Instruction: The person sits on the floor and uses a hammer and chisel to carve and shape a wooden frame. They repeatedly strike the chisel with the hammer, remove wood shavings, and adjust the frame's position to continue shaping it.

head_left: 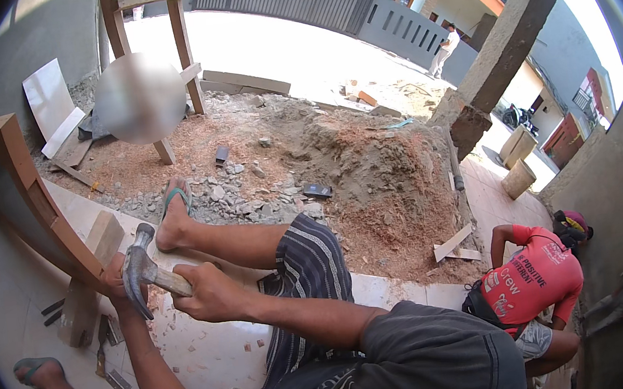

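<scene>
My right hand [215,290] is wrapped round the wooden handle of a claw hammer [135,268], held up with its metal head in front of my left hand [114,276]. The left hand is closed against the lower end of a brown wooden beam [39,218]. Whatever its fingers hold is partly hidden by the hammer head. The beam is slightly curved, slants up to the far left and has a recess cut in its side. Under and beside it are wooden blocks [105,236]. A tool with a wooden handle [101,359] lies on the tiles near my left forearm.
Wood chips dot the tiled floor. Ahead lies a heap of soil and shavings [396,192], with rubble and a dark phone-like object [317,191]. A wooden frame [183,48] stands beyond, beside a blurred patch. At right a co-worker in a red shirt [532,277] bends over.
</scene>
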Tool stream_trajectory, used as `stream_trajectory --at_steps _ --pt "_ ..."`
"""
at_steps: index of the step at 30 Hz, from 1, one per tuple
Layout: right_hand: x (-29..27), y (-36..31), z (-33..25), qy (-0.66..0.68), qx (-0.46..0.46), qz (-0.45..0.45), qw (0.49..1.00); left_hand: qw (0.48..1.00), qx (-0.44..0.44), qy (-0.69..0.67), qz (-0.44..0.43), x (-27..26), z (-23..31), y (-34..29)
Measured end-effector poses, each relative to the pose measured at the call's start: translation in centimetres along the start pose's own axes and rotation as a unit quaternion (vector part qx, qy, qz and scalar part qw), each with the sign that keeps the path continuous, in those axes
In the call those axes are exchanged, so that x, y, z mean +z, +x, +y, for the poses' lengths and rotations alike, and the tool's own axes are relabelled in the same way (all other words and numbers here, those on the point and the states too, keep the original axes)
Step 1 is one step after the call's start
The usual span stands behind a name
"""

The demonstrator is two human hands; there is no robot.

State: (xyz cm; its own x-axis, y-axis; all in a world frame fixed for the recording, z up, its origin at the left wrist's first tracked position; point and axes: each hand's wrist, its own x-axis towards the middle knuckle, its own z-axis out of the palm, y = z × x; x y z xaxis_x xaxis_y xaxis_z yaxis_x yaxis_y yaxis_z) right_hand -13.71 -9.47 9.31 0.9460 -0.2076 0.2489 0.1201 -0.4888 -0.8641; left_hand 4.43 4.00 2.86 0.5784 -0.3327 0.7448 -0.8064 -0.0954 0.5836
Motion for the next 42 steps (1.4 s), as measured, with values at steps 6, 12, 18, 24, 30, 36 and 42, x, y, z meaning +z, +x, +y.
stream_trajectory --at_steps 6,12,18,24,30,36,42 --pt "-2.6 -2.9 1.8 0.034 0.067 -0.016 0.997 0.973 -0.111 -0.083 -0.186 0.5 3.3 0.2" --pt "-3.6 -3.3 3.5 0.042 0.090 0.016 0.995 0.993 -0.043 0.050 -0.095 0.6 6.8 1.6" --pt "-4.3 -5.6 5.4 0.117 0.122 0.100 0.980 0.995 0.016 0.094 -0.035 2.4 6.3 2.5" --pt "-3.9 -5.1 4.0 0.111 0.103 0.106 0.983 0.995 0.017 0.100 -0.004 1.9 5.6 2.1" --pt "-3.6 -5.2 4.0 0.126 0.108 0.104 0.981 0.996 0.022 0.083 0.000 2.5 4.7 1.5" --pt "-3.0 -5.4 4.1 0.104 0.105 0.104 0.984 0.997 0.019 0.080 0.012 2.0 4.4 1.4" --pt "-2.6 -5.4 3.9 0.128 0.052 0.102 0.985 0.997 0.017 0.075 0.010 1.8 3.9 1.4"
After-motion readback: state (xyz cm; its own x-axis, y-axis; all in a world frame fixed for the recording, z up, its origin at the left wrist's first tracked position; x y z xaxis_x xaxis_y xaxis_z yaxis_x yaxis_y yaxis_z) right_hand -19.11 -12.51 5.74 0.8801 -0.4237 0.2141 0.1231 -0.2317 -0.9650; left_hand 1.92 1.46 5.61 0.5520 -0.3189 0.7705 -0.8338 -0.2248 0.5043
